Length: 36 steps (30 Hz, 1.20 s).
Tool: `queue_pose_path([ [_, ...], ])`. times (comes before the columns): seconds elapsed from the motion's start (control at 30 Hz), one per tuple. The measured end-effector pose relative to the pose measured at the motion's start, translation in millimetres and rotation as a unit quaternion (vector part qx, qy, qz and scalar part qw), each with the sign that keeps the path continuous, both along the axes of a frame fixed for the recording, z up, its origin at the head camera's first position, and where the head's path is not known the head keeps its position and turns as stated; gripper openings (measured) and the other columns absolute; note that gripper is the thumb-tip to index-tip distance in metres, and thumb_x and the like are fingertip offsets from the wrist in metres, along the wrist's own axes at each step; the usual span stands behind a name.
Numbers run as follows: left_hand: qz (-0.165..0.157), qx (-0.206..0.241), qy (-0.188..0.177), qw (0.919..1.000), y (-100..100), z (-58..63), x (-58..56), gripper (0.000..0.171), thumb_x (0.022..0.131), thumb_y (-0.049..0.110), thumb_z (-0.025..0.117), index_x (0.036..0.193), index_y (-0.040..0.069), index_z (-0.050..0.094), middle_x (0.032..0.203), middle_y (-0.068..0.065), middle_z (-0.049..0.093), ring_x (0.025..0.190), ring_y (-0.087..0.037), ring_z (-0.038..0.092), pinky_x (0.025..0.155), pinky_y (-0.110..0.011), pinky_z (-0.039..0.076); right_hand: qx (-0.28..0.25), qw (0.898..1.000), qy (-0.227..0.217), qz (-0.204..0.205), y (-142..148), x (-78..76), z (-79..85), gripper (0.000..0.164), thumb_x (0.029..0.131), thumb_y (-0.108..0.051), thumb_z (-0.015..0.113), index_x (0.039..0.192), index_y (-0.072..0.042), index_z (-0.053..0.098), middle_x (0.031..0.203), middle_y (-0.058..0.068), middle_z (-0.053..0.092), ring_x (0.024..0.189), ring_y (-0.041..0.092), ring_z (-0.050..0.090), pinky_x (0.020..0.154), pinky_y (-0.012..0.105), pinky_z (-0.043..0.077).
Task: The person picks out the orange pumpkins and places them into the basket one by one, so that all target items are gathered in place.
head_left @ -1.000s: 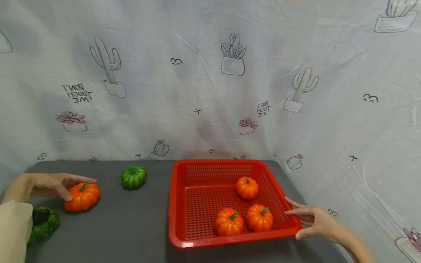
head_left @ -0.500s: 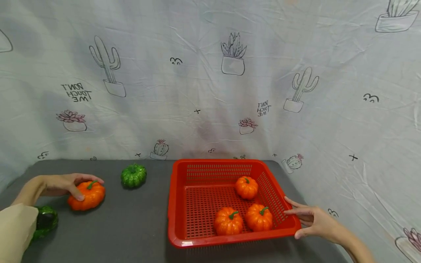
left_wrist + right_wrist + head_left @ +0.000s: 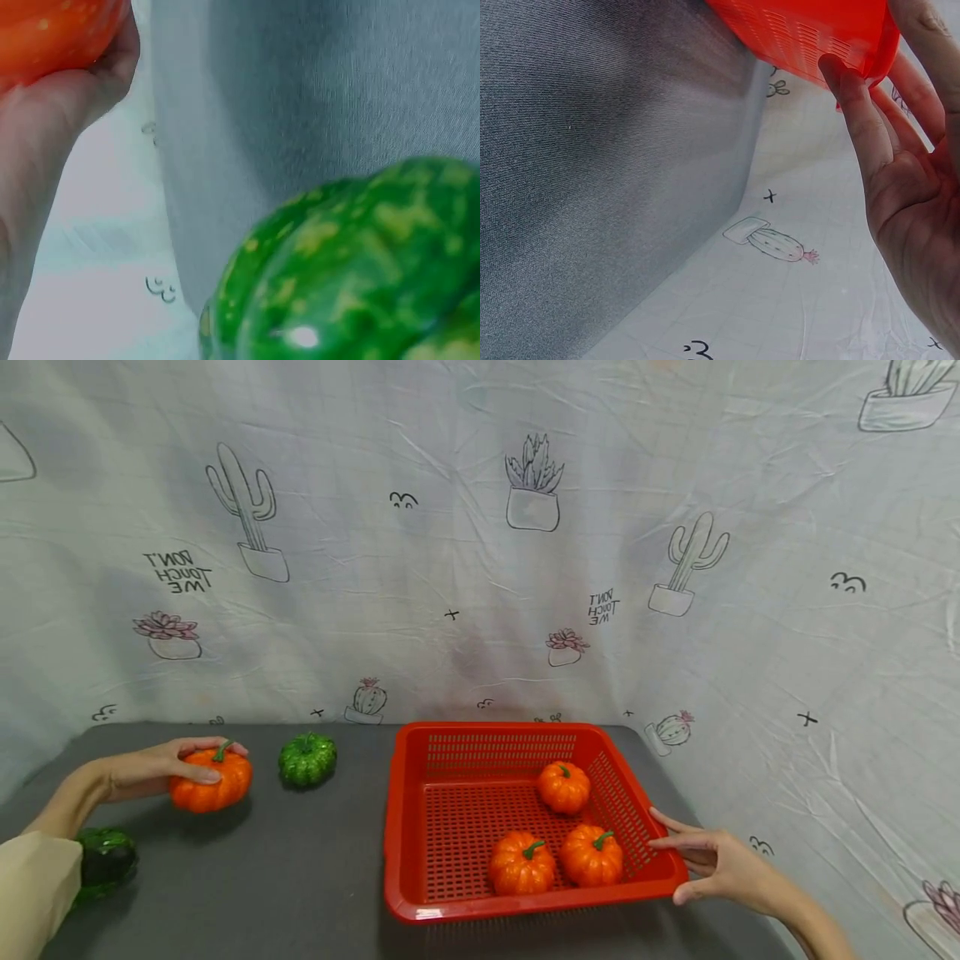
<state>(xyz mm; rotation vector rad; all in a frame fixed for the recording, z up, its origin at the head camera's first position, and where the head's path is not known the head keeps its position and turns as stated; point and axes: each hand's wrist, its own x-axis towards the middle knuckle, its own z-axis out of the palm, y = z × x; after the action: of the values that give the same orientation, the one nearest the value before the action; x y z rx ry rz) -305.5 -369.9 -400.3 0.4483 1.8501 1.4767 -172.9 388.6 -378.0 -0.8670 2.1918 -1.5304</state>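
Observation:
My left hand (image 3: 146, 772) grips an orange pumpkin (image 3: 225, 787) with a green stem, thumb across its near side. A shadow beneath shows the pumpkin held above the table. Beyond it, to the right, sits a green pumpkin (image 3: 307, 762). Another green pumpkin (image 3: 112, 858) with a dark patch lies by my left sleeve, partly hidden; a mottled green pumpkin (image 3: 367, 262) looms large in the left wrist view. My right hand (image 3: 723, 867) holds the near right corner of a red plastic basket (image 3: 442, 910). Inside are three orange pumpkins, including a front one (image 3: 522, 864).
The grey table (image 3: 300, 877) runs back to a white cloth (image 3: 450, 568) printed with cactus drawings. This cloth also hangs along the right side. The basket stands right of the table's middle, with its slotted walls rising around the pumpkins.
My left hand has carried the orange pumpkin rightward and lifted it off the table. The green pumpkin by the sleeve has shifted its look, turning or rocking. My right hand stays at the basket corner.

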Motion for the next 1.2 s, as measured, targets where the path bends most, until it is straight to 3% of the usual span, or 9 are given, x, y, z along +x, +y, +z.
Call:
queue_pose_path([
  [0.2, 0.037, 0.018, 0.093, 0.9948, 17, 6.5, 14.9, 0.040, 0.100, 0.009, 0.044, 0.132, 0.032, 0.049, 0.125, 0.008, 0.054, 0.107, -0.020, 0.059, 0.085, -0.046, 0.052, 0.004, 1.000, -0.014, -0.005, 1, -0.1, 0.5, 0.053, 0.082, 0.003, 0.070, 0.125, 0.022, 0.048, 0.144, -0.027, 0.037, 0.123, -0.003, 0.046, 0.090, 0.021, 0.047],
  [0.3, 0.056, 0.012, 0.158, 0.9859, 24, 7.1, 22.6, 0.039, 0.101, 0.007, 0.041, 0.134, 0.028, 0.048, 0.123, 0.012, 0.055, 0.101, -0.019, 0.061, 0.078, -0.044, 0.055, 0.008, 1.000, -0.010, -0.006, 0, 0.0, 2.1, 0.053, 0.082, 0.003, 0.071, 0.125, 0.022, 0.048, 0.145, -0.027, 0.036, 0.123, -0.003, 0.046, 0.089, 0.021, 0.047],
  [0.43, 0.082, 0.003, 0.211, 0.9740, 31, 6.4, 29.8, 0.039, 0.102, 0.007, 0.041, 0.136, 0.023, 0.049, 0.120, 0.013, 0.057, 0.095, -0.020, 0.063, 0.072, -0.043, 0.056, 0.007, 1.000, -0.006, -0.006, 1, 0.3, 2.6, 0.052, 0.082, 0.004, 0.070, 0.125, 0.021, 0.049, 0.145, -0.027, 0.036, 0.123, -0.003, 0.046, 0.089, 0.021, 0.047],
  [0.63, 0.115, 0.005, 0.246, 0.9625, 38, -1.8, 39.2, 0.043, 0.097, 0.002, 0.051, 0.137, 0.017, 0.050, 0.116, 0.013, 0.060, 0.093, -0.017, 0.063, 0.070, -0.040, 0.056, 0.007, 1.000, -0.023, -0.009, 1, 0.8, 1.8, 0.052, 0.082, 0.004, 0.070, 0.126, 0.021, 0.048, 0.143, -0.029, 0.037, 0.122, -0.002, 0.047, 0.090, 0.022, 0.047],
  [0.77, 0.113, 0.022, 0.249, 0.9618, 42, -10.9, 45.0, 0.050, 0.093, -0.002, 0.055, 0.140, 0.014, 0.047, 0.121, 0.017, 0.057, 0.097, -0.013, 0.061, 0.074, -0.038, 0.056, 0.005, 1.000, -0.026, -0.003, 2, 0.9, 1.6, 0.052, 0.083, 0.003, 0.070, 0.126, 0.022, 0.047, 0.143, -0.029, 0.037, 0.121, -0.002, 0.048, 0.090, 0.023, 0.048],
  [0.93, 0.141, 0.002, 0.253, 0.9572, 52, -16.8, 55.2, 0.048, 0.092, 0.001, 0.060, 0.137, 0.009, 0.047, 0.118, 0.014, 0.058, 0.095, -0.015, 0.060, 0.072, -0.037, 0.055, -0.006, 1.000, -0.016, 0.006, 1, 0.8, 0.7, 0.051, 0.082, 0.005, 0.069, 0.125, 0.023, 0.047, 0.145, -0.026, 0.037, 0.122, 0.000, 0.047, 0.090, 0.023, 0.047],
  [1.07, 0.188, -0.019, 0.275, 0.9426, 62, -19.2, 63.9, 0.042, 0.093, 0.006, 0.061, 0.133, 0.008, 0.049, 0.110, 0.010, 0.060, 0.089, -0.017, 0.062, 0.068, -0.037, 0.056, -0.008, 1.000, 0.002, 0.011, 0, 1.0, -0.2, 0.050, 0.081, 0.006, 0.070, 0.124, 0.021, 0.049, 0.145, -0.025, 0.037, 0.123, -0.001, 0.046, 0.090, 0.021, 0.047],
  [1.2, 0.227, -0.024, 0.301, 0.9260, 72, -23.1, 71.2, 0.046, 0.091, 0.005, 0.064, 0.135, 0.005, 0.049, 0.111, 0.016, 0.059, 0.088, -0.012, 0.063, 0.067, -0.034, 0.056, -0.001, 1.000, 0.028, 0.011, 0, 1.4, -0.3, 0.049, 0.080, 0.007, 0.071, 0.124, 0.018, 0.052, 0.146, -0.024, 0.037, 0.124, -0.003, 0.043, 0.091, 0.018, 0.045],
])
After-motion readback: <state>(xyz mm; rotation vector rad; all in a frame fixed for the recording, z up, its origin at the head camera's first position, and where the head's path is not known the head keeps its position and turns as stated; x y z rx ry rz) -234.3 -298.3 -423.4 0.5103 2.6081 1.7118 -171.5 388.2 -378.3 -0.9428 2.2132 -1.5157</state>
